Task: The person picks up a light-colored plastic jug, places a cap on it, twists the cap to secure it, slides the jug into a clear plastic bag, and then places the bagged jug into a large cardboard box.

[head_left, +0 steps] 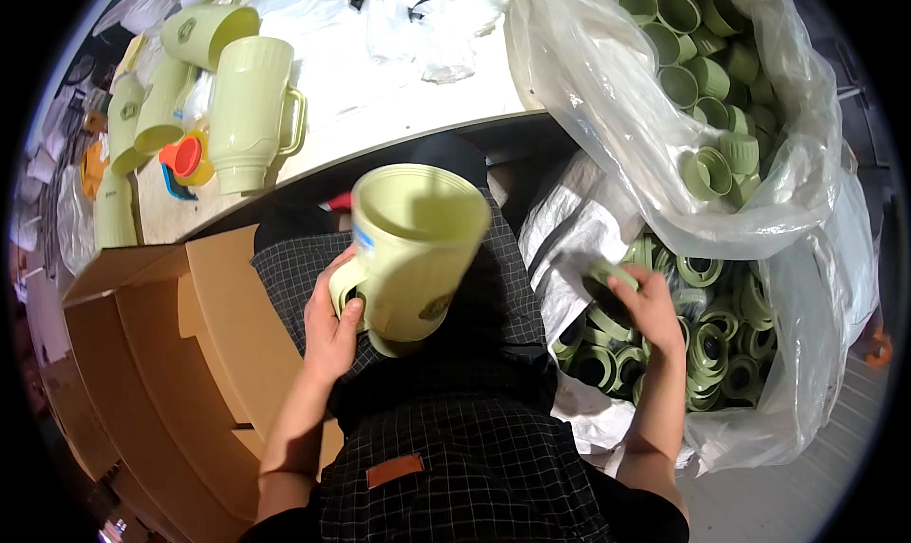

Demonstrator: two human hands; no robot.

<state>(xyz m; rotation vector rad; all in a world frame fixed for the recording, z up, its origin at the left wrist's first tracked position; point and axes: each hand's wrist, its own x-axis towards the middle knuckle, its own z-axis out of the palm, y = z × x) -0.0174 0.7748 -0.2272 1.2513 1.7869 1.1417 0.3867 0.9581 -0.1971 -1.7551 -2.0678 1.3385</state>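
Observation:
My left hand [330,327] is closed round the handle of a pale green plastic jug [413,277], held over my lap with its wide open mouth facing up and slightly tilted. A dark emblem and a blue patch show on the jug's side. To the right, my right hand [657,313] pinches a green plastic ring [607,282], a little blurred, at the left side of a bag. In that bag lie many similar green rings [707,346], some with dark inner parts.
A large clear plastic bag [607,130] at the upper right holds green cups [707,78]. On the white table stands another green jug [249,106], with more jugs lying to its left near a red and yellow plastic piece [188,156]. An open cardboard box [161,353] sits at my left.

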